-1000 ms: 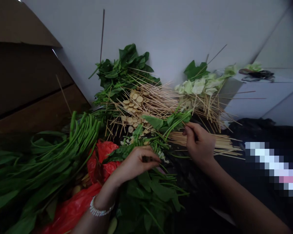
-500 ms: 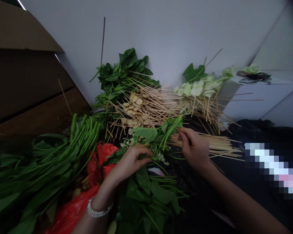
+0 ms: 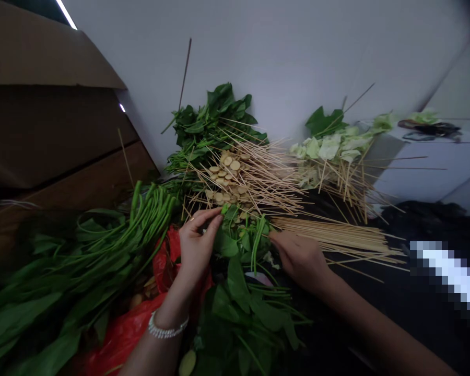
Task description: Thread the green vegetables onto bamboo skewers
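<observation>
My left hand (image 3: 199,235) is closed in a pinch on a leafy green stem (image 3: 224,209), at the left end of a small bunch. My right hand (image 3: 300,258) is closed on a bamboo skewer, mostly hidden by its fingers and the leaves. Folded leafy greens (image 3: 257,240) sit on that skewer between my hands. Just below lies a pile of loose leafy greens (image 3: 254,308). Beyond my right hand, a bundle of bare bamboo skewers (image 3: 337,233) lies on black plastic.
Skewered potato slices (image 3: 229,172), skewered greens (image 3: 215,117) and skewered cabbage (image 3: 331,146) are heaped along the white wall. Long-stemmed greens (image 3: 113,250) and a red plastic bag (image 3: 129,324) are at left. A cardboard box (image 3: 50,125) stands at back left.
My left hand has moved up and left, now pinching a stem at the bunch's far end. My right hand has come lower and left with the skewered greens. The view has shifted slightly.
</observation>
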`<state>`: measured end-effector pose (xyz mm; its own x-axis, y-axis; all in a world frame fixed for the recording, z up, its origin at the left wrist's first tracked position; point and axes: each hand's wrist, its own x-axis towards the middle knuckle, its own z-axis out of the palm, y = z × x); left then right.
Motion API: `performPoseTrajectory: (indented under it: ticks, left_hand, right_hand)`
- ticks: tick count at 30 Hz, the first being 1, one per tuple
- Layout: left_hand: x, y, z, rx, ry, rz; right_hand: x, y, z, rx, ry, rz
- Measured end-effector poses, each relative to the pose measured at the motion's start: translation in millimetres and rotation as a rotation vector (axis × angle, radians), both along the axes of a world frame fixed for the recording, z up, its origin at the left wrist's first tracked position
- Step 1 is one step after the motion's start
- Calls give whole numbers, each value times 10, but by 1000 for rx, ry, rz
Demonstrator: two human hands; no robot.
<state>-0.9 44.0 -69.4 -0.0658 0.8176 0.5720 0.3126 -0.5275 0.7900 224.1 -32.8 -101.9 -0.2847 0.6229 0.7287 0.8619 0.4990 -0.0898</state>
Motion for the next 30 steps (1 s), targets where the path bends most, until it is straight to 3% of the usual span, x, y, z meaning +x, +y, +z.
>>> performPoseTrajectory:
  ticks: [2,4,10,15,22,30]
  left_hand:
    - [-9,-28,35,131,90,95]
    - [-9,-37,45,152,91,125]
    - [95,-55,-30,-329,-170,-265]
    - [128,-58,-99,-530,-340,-338]
    - [129,-49,-106,-582,-423,-355]
    - [159,-72,-100,-565,-384,-372]
  right_hand:
    - [-1,0,-16,21,-71,-22]
    - [-2,1,-24,15,-84,-30]
    - [-25,2,-24,-8,6,-8]
    - [-40,-7,-15,-22,24,-2]
    - [-45,-12,-13,-27,44,13]
    - [-86,-24,-23,-40,56,13]
